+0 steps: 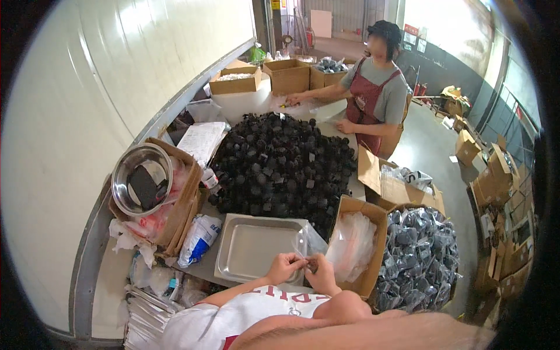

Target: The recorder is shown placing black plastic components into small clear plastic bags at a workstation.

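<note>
My left hand (284, 268) and my right hand (322, 275) meet over the front right corner of a shallow steel tray (224, 245), fingers pinched together. A clear plastic bag (315, 238) stands up from between them, its lower edge in their fingers. Something small and dark shows by my right fingertips, too small to make out. Beyond the tray, a large heap of small black parts (274, 163) covers the table. Right of my hands, a cardboard box (378, 245) holds flat clear bags (353, 245).
Bagged dark items (417, 256) fill a container at the right. On the left, a steel bowl (119, 189) with a black object rests on a carton; a blue-and-white packet (200, 239) lies beside it. Across the table a co-worker (373, 99) handles clear plastic near open cartons (286, 77).
</note>
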`<state>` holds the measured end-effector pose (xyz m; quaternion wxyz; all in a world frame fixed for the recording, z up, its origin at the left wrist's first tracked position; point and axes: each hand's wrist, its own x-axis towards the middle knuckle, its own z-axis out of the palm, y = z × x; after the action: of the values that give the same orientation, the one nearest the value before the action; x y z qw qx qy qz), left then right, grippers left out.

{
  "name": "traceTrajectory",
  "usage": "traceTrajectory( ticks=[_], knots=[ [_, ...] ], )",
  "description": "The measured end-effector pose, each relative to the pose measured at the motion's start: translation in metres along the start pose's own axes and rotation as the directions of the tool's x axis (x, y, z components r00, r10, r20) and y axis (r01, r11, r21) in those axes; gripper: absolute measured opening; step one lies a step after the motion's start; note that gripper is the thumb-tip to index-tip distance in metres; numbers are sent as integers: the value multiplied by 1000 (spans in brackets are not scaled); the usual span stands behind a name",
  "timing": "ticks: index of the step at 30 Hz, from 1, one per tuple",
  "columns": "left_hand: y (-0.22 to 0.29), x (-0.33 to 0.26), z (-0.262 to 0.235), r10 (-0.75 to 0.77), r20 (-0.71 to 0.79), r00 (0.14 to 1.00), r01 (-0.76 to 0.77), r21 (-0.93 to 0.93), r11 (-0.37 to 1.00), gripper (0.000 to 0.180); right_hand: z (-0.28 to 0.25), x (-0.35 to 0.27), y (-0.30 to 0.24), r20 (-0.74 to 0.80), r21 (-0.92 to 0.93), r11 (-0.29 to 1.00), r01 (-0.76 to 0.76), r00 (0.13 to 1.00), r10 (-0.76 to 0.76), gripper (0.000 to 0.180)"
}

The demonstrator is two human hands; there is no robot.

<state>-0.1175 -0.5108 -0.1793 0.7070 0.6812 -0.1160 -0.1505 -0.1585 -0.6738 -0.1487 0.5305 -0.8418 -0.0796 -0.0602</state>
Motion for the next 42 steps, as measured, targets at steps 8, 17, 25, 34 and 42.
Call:
traceTrajectory(
  ticks=[8, 17, 25, 34, 42],
  knots=[
    [15, -12, 4, 200, 22, 980, -190, 423, 886, 24, 2, -9, 12, -33, -74, 991, 110, 993, -113, 10],
    [-2, -16, 9, 194, 134, 972, -236, 528, 816, 21, 16, -16, 37, -3, -223, 974, 35, 999, -37, 9],
    [2, -6, 1, 86, -199, 976, 5, 416, 909, 21, 17, -8, 4, -35, -343, 916, 208, 972, -234, 21],
    [-4, 10, -49, 276, -220, 935, -87, 614, 785, 18, 8, 6, 28, 332, -166, 874, 457, 860, -387, 17],
    [-25, 5, -63, 291, 162, 943, -333, 496, 802, 26, -1, 155, 79, 226, -328, 903, 277, 951, -210, 24]
  ],
)
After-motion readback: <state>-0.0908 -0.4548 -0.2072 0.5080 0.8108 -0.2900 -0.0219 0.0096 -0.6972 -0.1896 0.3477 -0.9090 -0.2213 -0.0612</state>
